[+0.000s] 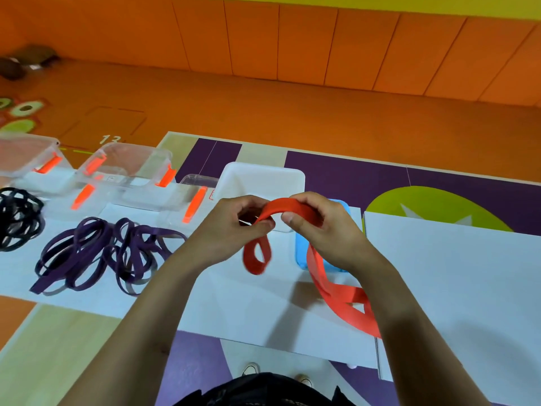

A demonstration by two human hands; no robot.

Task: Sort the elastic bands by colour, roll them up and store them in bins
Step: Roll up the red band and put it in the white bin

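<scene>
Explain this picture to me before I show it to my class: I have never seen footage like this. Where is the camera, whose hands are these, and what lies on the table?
There is no machine here: a person works with bare hands, and one camera worn on the head looks forward and down, so you see their own arms. The left hand and right hand both grip a red band, arched between them; its loose loops hang toward the white table. To the left lie purple bands and, at the edge, black bands. Behind them stand clear bins with orange clips; a white bin and a blue container sit near the hands.
</scene>
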